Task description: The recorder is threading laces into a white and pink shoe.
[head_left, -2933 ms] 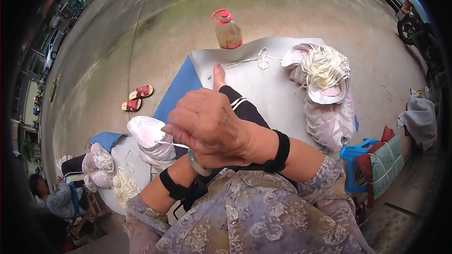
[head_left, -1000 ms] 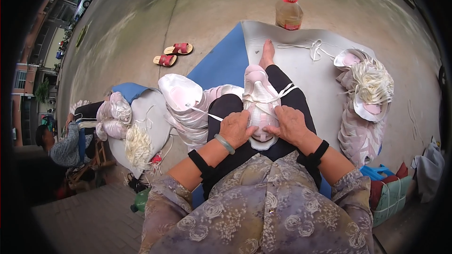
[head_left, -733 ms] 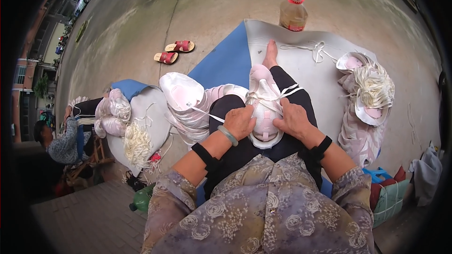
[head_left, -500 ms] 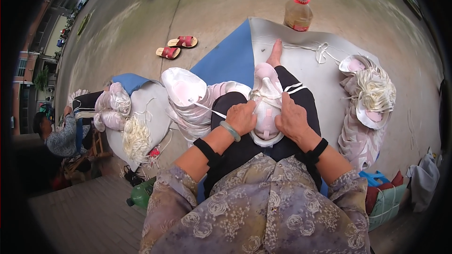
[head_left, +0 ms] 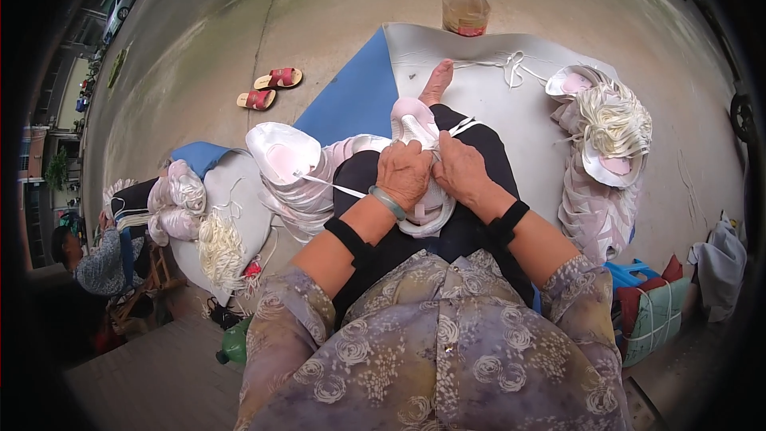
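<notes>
A pink and white shoe upper (head_left: 415, 116) lies across my lap, its toe end toward me and partly covered by my hands. My left hand (head_left: 401, 178) is closed over its lacing area, with a white shoelace (head_left: 339, 188) trailing out to the left. Close beside it, my right hand (head_left: 461, 169) pinches the lace at the upper's other edge; a loose lace end sticks out past its fingers. The fingertips of both hands are partly hidden. Left of my knee stands a stack of similar uppers (head_left: 281, 161).
On the right, another row of uppers (head_left: 594, 215) carries a bundle of cream laces (head_left: 616, 128). The grey-and-blue mat (head_left: 479, 52) extends ahead, with a red-capped bottle (head_left: 466, 9) behind it. Red slippers (head_left: 278, 78) lie beyond. Another person (head_left: 104, 263) sits far left.
Both hands have moved to the upper's middle and come closer together, the left one now over the lacing area. The whole view has shifted, so things appear farther left.
</notes>
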Demonstrator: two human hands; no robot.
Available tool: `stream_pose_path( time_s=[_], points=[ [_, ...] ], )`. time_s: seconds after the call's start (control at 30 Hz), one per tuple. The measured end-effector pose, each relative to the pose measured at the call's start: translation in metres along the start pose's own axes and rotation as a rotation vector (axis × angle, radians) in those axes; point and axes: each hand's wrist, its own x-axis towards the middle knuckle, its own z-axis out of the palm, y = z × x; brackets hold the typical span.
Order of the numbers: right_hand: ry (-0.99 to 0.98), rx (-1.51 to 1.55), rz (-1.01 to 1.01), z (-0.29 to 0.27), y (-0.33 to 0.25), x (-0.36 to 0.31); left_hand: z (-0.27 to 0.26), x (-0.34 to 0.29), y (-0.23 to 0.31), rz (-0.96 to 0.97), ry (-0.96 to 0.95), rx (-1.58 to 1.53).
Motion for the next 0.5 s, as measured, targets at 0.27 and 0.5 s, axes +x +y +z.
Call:
stream_pose_path(
  time_s=[0.27, 0.5],
  points=[
    [-0.018, 0.108, 0.014, -0.001, 0.007, -0.007, 0.003, -0.003, -0.001, -0.17, -0.034, -0.031],
    [-0.093, 0.2, -0.036, -0.004, 0.015, -0.005, 0.005, -0.005, 0.002, -0.182, 0.012, -0.097]
  ],
)
